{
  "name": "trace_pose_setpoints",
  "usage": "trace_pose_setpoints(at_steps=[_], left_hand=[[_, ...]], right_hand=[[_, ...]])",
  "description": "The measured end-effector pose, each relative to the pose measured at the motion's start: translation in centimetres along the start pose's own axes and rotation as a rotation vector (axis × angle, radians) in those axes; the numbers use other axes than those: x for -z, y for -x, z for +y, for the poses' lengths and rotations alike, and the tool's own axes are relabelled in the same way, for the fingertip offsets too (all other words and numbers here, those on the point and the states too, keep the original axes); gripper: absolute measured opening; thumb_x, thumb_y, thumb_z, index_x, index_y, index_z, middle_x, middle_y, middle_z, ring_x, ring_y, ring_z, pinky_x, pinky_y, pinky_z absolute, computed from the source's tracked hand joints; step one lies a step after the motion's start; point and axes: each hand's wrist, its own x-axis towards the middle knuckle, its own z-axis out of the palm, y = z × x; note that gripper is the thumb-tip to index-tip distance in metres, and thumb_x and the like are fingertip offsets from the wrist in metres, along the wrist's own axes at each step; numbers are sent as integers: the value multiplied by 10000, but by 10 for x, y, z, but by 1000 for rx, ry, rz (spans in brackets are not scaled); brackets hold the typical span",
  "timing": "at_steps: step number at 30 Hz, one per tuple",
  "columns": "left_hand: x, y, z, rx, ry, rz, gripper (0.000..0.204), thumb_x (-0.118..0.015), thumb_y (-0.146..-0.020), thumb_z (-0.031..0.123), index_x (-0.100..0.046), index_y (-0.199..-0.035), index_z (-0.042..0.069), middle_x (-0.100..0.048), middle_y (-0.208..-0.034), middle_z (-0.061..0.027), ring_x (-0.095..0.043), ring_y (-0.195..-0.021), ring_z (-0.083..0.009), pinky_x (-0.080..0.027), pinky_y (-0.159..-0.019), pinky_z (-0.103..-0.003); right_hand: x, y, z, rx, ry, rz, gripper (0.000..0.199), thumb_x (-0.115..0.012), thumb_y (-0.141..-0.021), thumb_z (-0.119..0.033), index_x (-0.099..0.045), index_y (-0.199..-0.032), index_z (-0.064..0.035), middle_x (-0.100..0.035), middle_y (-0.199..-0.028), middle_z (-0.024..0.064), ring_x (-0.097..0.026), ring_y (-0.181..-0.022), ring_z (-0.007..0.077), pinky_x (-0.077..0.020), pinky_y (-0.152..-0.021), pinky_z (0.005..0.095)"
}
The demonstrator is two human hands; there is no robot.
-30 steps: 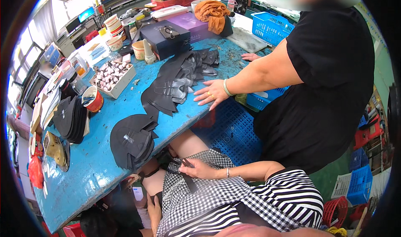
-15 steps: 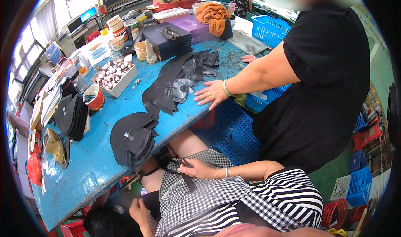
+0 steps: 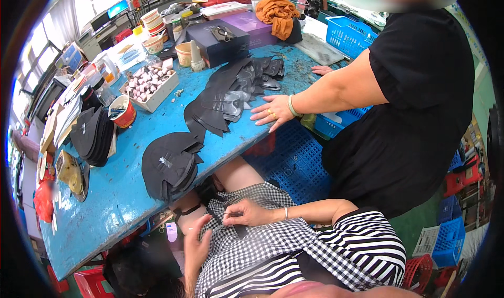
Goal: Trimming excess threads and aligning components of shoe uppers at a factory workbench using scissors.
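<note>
Pinching checked cloth (image 3: 262, 240), right fingers (image 3: 231, 214) together, left fingers (image 3: 202, 230) apart; cardboard box (image 3: 157, 96) holds pale spools (image 3: 146, 82).

Blue worktable (image 3: 105, 203), seemingly bright windows (image 3: 39, 62)

Seen from above, the person's right hand (image 3: 247, 214) lies low across the lap, its bare forearm coming in from the right and bent at the elbow, a thin bracelet at the wrist. The fingers are drawn together towards the thumb, pointing left; whether they grip anything cannot be made out. The left hand (image 3: 197, 245) rises from the lower edge just beside it, palm turned inward, fingers loosely curled and apart, the two hands nearly touching.
</note>
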Motion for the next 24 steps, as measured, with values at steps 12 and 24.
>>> trace_pose_setpoints(at_steps=[12,24], left_hand=[[-9,-12,8,-144,-81,-45,173,-780,-746,37,-622,-814,18,-629,-761,-110,-629,-719,-273,-483,-648,-342],[13,-15,-17,-67,112,89,127,-779,-768,67,-711,-873,47,-655,-753,-67,-637,-659,-206,-472,-544,-300]], right_hand=[[-3,-8,-8,-35,-60,35,122,-711,-890,-121,-737,-954,-20,-726,-841,44,-650,-773,81,-512,-695,235],[-7,-42,1,-166,12,-76,53,-710,-869,-49,-695,-872,1,-709,-803,42,-651,-732,86,-514,-664,222]])
